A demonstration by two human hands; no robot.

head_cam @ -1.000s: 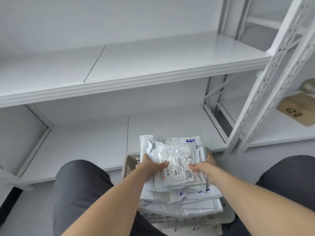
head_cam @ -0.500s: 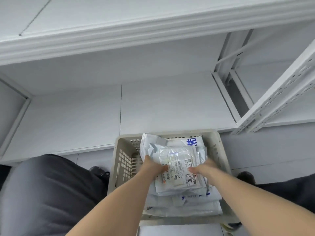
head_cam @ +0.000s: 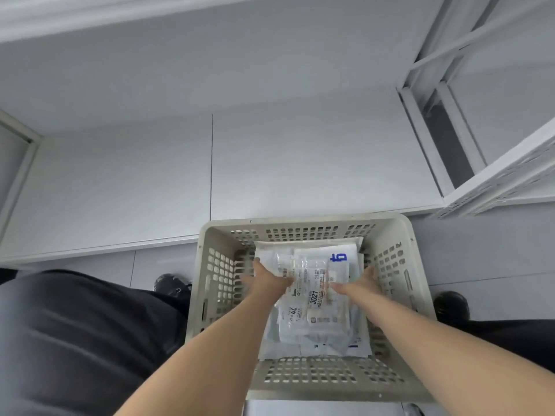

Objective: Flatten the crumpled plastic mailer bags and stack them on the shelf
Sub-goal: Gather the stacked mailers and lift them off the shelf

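A stack of white plastic mailer bags (head_cam: pixel 318 298) with printed labels lies low inside a beige perforated basket (head_cam: pixel 300 225) on the floor. My left hand (head_cam: pixel 267 280) holds the stack's left edge with its thumb on top. At the right edge, my right hand (head_cam: pixel 357 285) holds the stack the same way, fingers running along the side. The fingers under the bags are hidden. The white lower shelf (head_cam: pixel 270 163) lies just beyond the basket.
A perforated white shelf upright (head_cam: pixel 495 183) slants at the right, with a gap to the neighbouring rack behind it. The upper shelf's edge runs across the top. My knees in dark trousers flank the basket, with black shoes (head_cam: pixel 171 285) on the grey floor.
Both hands have lowered the stack of bags from above the basket down into it. My view has tipped downward, so the upper shelf has slid out of sight.
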